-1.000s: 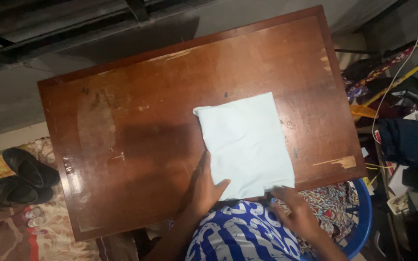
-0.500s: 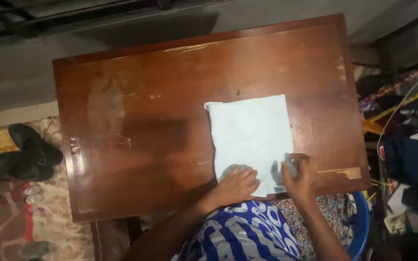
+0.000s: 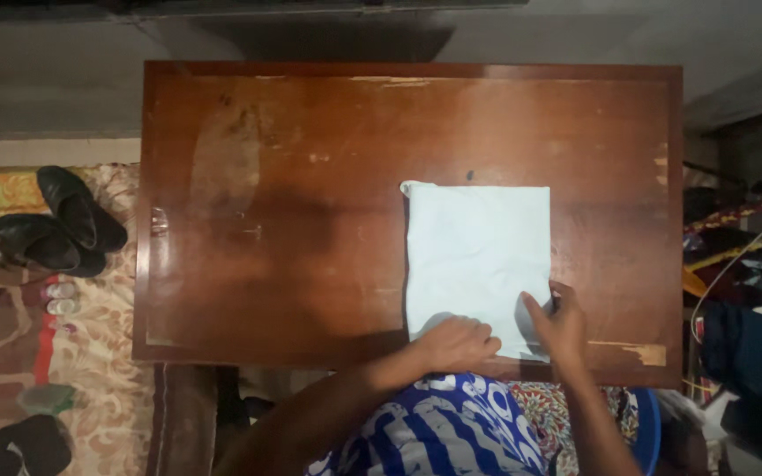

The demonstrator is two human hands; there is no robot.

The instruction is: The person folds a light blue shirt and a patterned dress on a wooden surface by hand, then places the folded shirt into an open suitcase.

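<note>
left hand [image 3: 456, 342] on folded white cloth [image 3: 476, 256] | right hand [image 3: 560, 326] pinching corner | wooden table [image 3: 310, 203]

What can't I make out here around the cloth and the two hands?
- Head view: the near edge of the white folded cloth is covered by the left hand and right hand.
- Fingertips: curled onto the cloth, so whether they pinch it is unclear.
- Table near edge: partly hidden by arms and the blue patterned garment.
- Right-side clutter: too dark.
</note>
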